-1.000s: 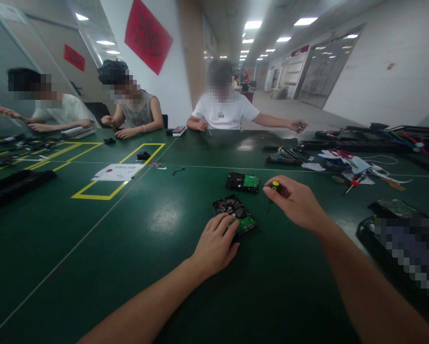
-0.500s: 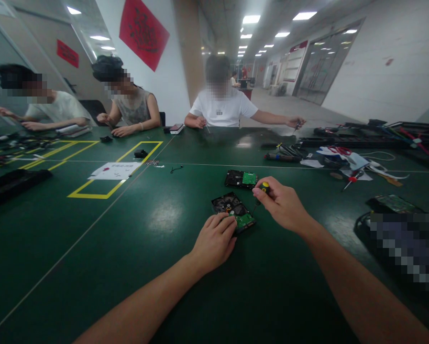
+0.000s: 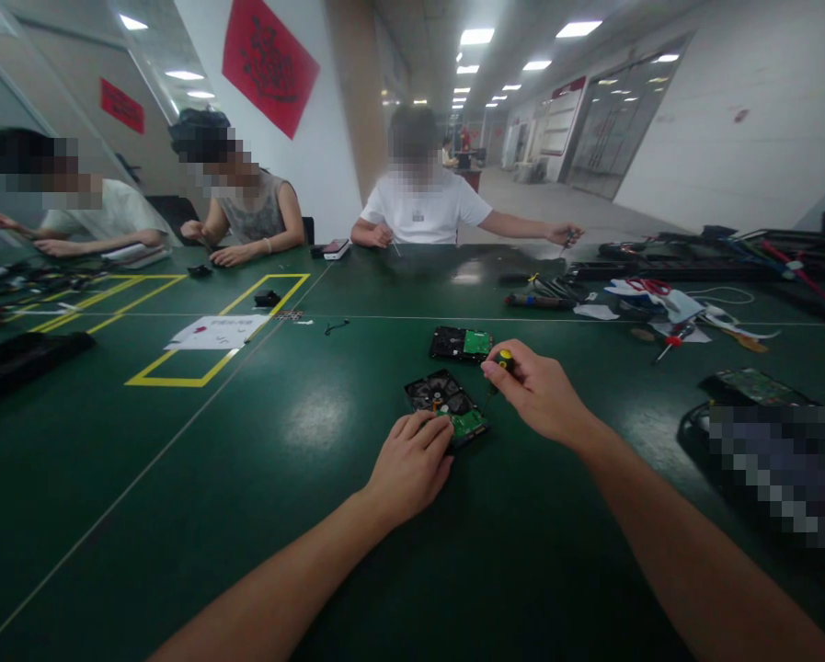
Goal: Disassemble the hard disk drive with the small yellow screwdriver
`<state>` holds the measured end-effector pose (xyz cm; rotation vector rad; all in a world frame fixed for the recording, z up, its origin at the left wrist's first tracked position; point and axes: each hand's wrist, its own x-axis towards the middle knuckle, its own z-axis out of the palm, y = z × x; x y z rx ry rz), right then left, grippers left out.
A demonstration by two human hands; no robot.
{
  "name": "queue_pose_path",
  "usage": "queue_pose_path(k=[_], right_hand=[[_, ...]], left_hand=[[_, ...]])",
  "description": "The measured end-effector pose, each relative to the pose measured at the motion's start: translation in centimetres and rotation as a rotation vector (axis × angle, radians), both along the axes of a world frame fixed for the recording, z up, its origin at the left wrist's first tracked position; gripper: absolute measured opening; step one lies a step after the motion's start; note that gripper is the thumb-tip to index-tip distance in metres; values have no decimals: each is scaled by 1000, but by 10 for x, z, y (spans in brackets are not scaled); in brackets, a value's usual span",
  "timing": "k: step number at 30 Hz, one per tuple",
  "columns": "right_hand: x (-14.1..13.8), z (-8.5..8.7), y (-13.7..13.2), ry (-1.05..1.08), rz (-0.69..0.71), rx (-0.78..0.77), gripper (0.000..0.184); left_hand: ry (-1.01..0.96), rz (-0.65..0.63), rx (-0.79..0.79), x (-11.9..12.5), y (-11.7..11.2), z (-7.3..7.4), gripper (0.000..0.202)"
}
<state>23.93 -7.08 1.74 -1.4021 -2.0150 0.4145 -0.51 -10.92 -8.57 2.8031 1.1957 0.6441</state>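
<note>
A hard drive (image 3: pixel 441 390) lies on the green table with its round hub and green circuit board facing up. My left hand (image 3: pixel 416 452) is closed over its near left edge, fingertips on the board and part of the drive hidden beneath. In my right hand (image 3: pixel 540 386) is a screwdriver (image 3: pixel 506 359) with a yellow and black handle, held upright in a pinch. Its thin shaft points down at the drive's right edge; whether the tip sits in a screw is too small to tell. Just behind lies a second hard drive (image 3: pixel 450 343), flat on the table.
Three people sit across the table (image 3: pixel 177 515). At right lie pliers and other tools (image 3: pixel 540 302), a red-handled screwdriver (image 3: pixel 672 342), gloves (image 3: pixel 660 299) and a circuit board (image 3: pixel 763 386). A paper sheet (image 3: pixel 211 333) lies at left by yellow tape; a black part (image 3: pixel 29 363) is farther left.
The whole view has shifted slightly. My left hand stays on the hard drive and my right hand keeps the screwdriver at its right edge, with hardly any movement.
</note>
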Motion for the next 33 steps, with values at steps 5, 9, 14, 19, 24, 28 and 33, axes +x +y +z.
queue_pose_path(k=[5, 9, 14, 19, 24, 28, 33], right_hand=[[-1, -1, -1, 7, 15, -10, 32], [-1, -1, -1, 7, 24, 7, 31], [1, -2, 1, 0, 26, 29, 31], [1, -2, 1, 4, 29, 14, 32], [-1, 1, -1, 0, 54, -3, 30], [1, 5, -4, -30, 95, -26, 29], [9, 11, -4, -32, 170, -71, 33]], left_hand=[[-1, 2, -15, 1, 0, 0, 47], [-1, 3, -22, 1, 0, 0, 47], [11, 13, -12, 1, 0, 0, 46], [14, 18, -4, 1, -1, 1, 46], [-1, 19, -14, 1, 0, 0, 48], [-12, 24, -31, 1, -1, 0, 48], [-18, 39, -44, 2, 0, -1, 47]])
